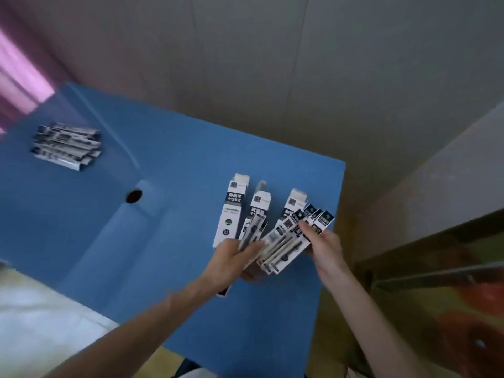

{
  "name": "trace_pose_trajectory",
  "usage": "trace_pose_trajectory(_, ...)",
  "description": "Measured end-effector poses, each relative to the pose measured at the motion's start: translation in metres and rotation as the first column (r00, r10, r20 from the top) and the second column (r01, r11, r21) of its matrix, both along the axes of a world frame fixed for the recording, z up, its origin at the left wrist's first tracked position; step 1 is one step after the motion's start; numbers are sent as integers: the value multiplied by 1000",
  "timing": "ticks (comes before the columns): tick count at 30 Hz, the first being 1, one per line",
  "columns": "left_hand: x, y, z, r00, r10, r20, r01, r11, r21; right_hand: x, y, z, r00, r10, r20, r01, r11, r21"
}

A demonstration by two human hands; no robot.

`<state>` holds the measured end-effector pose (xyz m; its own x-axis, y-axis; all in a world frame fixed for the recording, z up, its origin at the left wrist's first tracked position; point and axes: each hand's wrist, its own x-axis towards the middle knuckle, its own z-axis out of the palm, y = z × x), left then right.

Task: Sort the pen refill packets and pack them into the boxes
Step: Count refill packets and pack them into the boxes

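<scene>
While the picture is smeared by motion, the main layout on the blue table (169, 165) reads clearly enough.

Boxes: three tall white-and-black boxes lie side by side near the table's right edge, tops pointing away from the person. The left box (231, 211) and the right box (293, 205) have their top flaps open; what is inside them cannot be told. The middle box (259, 211) has something thin poking out of its top end.

Packets in hand: a fanned bunch of refill packets (289, 241) lies between the two hands, over the lower ends of the middle and right boxes.

Left hand: the left hand (234, 264) grips the lower left part of the fan, fingers curled round the packets' ends.

Right hand: the right hand (324, 245) holds the fan's right side, with a finger laid across the top packet's face and the rest tucked beneath.

Look of packets: narrow, flat, white card with black printed headers; slim dark and pale refills show lengthwise through them. Print is too blurred to read.

Spare pile: a loose stack of more packets (66, 145) lies at the table's far left, well apart from both hands.

Table detail: a round dark hole (133, 195) sits in the top, left of the boxes.

Surroundings: a brown cardboard carton (436, 282) stands to the right of the table.
</scene>
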<state>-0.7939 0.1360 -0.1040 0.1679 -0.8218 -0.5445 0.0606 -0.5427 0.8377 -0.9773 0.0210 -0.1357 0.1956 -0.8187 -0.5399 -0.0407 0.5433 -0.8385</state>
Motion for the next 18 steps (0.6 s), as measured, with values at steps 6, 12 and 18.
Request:
trace_pose_trajectory(6, 11, -15, 12, 964, 168, 204, -157, 985, -68, 21, -48, 15, 987, 117, 113, -117, 993, -14)
trace_pose_trajectory(12, 36, -33, 4, 844, 261, 468, -274, 961, -42, 35, -62, 3, 970, 181, 160, -195, 978, 70)
trace_pose_trajectory(18, 46, -54, -1, 582, 281, 763, -394, 918, -38, 52, -86, 11, 968, 126, 216, -148, 985, 86)
